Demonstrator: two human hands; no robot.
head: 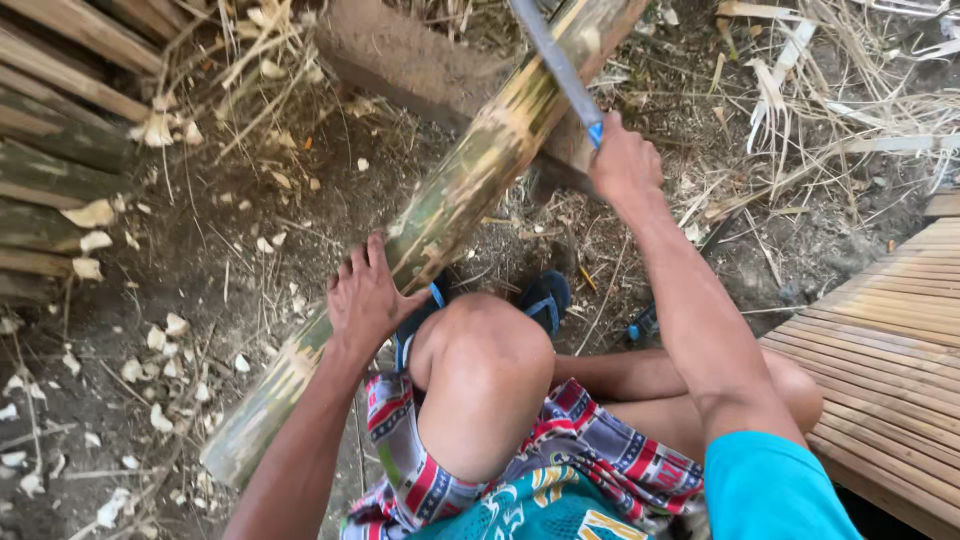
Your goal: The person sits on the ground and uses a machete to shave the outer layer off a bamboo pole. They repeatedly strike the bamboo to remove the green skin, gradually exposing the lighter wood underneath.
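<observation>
**Bamboo pole held fast under a raised blade**

A person sat low on bare ground, one knee [483, 375] drawn up, and worked on a long bamboo pole [440, 215] that lay slanting from the lower left to the top of the view. The pole's green skin was stripped in patches along its length, showing pale yellow wood. Its upper part rested against a thick brown log [400, 55] lying across the dirt.

The left hand [367, 295] pressed down on the pole near its middle, palm flat, fingers spread over the curved surface rather than wrapped around it. The right hand [622, 160] was closed tight around the blue handle of a long blade [555, 55], whose grey metal ran up and to the left, crossing the upper part of the pole. Whether the edge touched the bamboo could not be told.

Pale wood chips [165, 335] lay scattered over the dirt to the left of the pole. More bamboo poles [50, 160] were stacked at the left edge. A blue sandal [545, 298] showed just beyond the knee, beside the pole. A slatted bamboo platform [890, 350] stood at the right, and dry straw [850, 90] covered the ground at the upper right.
</observation>
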